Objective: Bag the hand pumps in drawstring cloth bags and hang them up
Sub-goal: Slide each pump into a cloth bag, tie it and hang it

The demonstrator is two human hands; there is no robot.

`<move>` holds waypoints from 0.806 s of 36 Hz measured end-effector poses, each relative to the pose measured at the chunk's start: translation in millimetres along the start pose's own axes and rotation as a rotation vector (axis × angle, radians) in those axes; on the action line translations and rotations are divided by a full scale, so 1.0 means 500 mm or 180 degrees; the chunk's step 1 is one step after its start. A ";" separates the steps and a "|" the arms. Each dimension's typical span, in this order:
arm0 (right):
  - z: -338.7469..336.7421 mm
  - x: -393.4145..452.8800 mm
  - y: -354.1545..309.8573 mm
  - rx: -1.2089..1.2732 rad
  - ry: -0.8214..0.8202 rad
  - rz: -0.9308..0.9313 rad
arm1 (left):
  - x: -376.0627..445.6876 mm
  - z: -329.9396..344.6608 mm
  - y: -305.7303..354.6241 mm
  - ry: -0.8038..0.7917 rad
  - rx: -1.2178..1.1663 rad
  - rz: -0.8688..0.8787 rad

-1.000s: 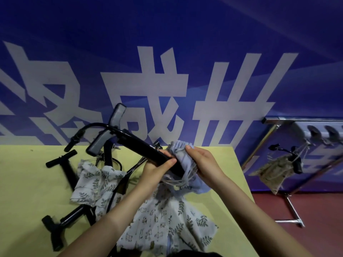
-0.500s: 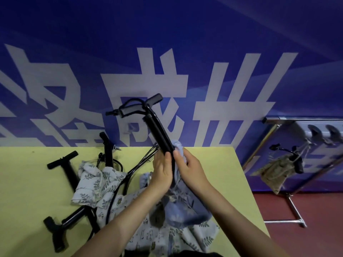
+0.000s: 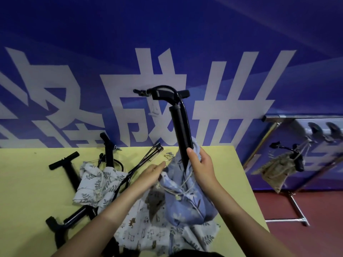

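Hand pump (image 3: 181, 125) stands nearly upright, base sunk in the blue drawstring bag (image 3: 183, 197) near the yellow table's (image 3: 27, 191) right edge, likely so the cloth can be drawn up. Right hand (image 3: 201, 166) clasps barrel and bag mouth together. Left hand (image 3: 151, 174), fingers extended, touches the bag's left side.

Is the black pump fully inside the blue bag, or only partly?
Partly. The pump stands nearly upright with its lower end in the blue bag; barrel and handle stick out above the right hand.
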State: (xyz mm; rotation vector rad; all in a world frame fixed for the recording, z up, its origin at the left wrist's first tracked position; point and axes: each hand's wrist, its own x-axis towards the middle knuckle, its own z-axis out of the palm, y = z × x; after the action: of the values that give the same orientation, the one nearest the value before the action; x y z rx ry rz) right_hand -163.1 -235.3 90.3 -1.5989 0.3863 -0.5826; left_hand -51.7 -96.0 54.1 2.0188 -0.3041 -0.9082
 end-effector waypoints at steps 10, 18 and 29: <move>-0.028 -0.011 0.011 -0.0075 0.0189 -0.0161 | 0.006 0.016 0.067 0.0023 -0.2083 -0.0044; -0.018 -0.042 0.034 -0.0102 0.0213 0.0155 | -0.043 0.079 0.136 -0.0168 -0.2306 0.0533; -0.071 -0.040 0.055 0.1498 0.0494 0.0818 | -0.067 0.062 0.130 -0.0283 -0.2693 0.0684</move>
State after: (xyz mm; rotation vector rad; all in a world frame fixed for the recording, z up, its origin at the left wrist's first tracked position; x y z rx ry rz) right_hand -197.3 -256.4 61.6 -1.0384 0.5188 -0.5520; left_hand -89.0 -136.1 111.8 1.1470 -0.1403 -0.8054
